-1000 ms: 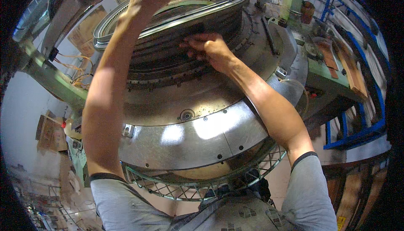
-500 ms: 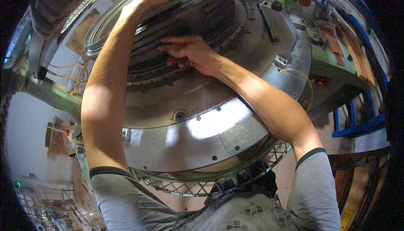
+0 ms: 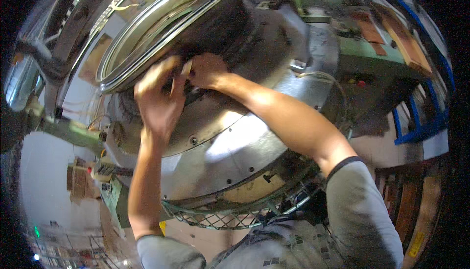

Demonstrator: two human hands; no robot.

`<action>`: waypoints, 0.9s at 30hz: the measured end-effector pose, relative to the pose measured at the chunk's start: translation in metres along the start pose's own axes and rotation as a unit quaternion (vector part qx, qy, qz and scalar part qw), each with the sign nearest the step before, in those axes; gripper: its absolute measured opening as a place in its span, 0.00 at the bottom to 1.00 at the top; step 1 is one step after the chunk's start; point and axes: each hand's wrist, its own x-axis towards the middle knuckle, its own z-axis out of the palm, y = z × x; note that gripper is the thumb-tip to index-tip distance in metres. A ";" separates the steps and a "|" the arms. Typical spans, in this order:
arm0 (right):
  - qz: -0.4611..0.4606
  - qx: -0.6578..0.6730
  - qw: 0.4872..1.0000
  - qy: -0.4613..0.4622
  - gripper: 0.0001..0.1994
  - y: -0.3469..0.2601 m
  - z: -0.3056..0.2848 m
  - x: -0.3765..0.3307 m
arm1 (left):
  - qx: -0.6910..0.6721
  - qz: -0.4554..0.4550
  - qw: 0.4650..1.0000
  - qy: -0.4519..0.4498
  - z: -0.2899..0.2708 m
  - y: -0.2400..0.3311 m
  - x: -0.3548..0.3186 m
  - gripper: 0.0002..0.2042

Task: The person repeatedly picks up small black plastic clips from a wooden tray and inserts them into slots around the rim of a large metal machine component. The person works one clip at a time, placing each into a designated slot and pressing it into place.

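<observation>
round metal machine (image 3: 188,166) fills the middle of the frame; flat, polished, bright glare on its near side. on it, upper middle to upper left, the drum (image 3: 223,34): dark side wall, looks tilted in this view. its pale shiny rim (image 3: 169,38) runs around the open top, inside partly visible.

right edge: blue rack (image 3: 418,134). upper right: green bench (image 3: 364,56) beside the machine. lower middle: lattice band (image 3: 215,221) curving below the machine's near edge, just above the person's grey shirt (image 3: 369,210). left: green beam (image 3: 73,134), slanting.

both forearms come up from the lower edge, bare below short sleeves. upper right, a wooden plank (image 3: 404,43) lies on the bench. far left, brown cardboard (image 3: 78,178) near the pale wall.

left hand (image 3: 159,100), left of centre, raised close under the rim; fingers bent, blurred. right hand (image 3: 208,70) just beside it, by the drum's lower wall, fingers curled inward. the two nearly meet; cannot tell whether either grips anything, or whether they touch each other.

smaller: clear tube (image 3: 320,74) looping at the machine's right side; red knob (image 3: 361,83) below the bench top; dark bolt (image 3: 229,181) in the near plate.
</observation>
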 end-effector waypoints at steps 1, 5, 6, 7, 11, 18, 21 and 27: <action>0.016 -0.030 0.999 0.024 0.10 0.004 0.000 0.004 | -0.116 -0.107 0.987 -0.019 0.000 0.000 -0.036 0.13; -0.009 -0.119 0.993 -0.008 0.08 -0.007 0.015 0.015 | -0.058 -0.429 0.901 -0.035 0.004 -0.083 -0.097 0.22; -0.107 0.022 0.991 0.083 0.08 -0.019 0.014 0.019 | -0.252 -0.421 0.870 -0.034 0.006 -0.106 -0.101 0.20; -0.068 0.045 0.997 0.009 0.06 -0.026 0.010 0.011 | -0.328 -0.432 0.840 -0.032 0.015 -0.125 -0.104 0.20; -0.081 0.050 0.977 0.193 0.12 -0.071 -0.051 -0.044 | -0.376 -0.455 0.807 -0.031 0.074 -0.152 -0.090 0.18; -0.192 -0.081 0.974 0.089 0.06 0.044 -0.279 -0.205 | -0.388 -0.482 0.785 -0.005 0.134 -0.104 -0.070 0.16; -0.048 -0.219 0.970 0.095 0.04 0.165 -0.398 -0.244 | -0.378 -0.494 0.783 0.009 0.153 -0.086 -0.057 0.15; 0.284 -0.211 0.921 0.163 0.12 0.431 -0.582 -0.295 | -0.338 -0.513 0.788 0.042 0.169 -0.057 -0.041 0.14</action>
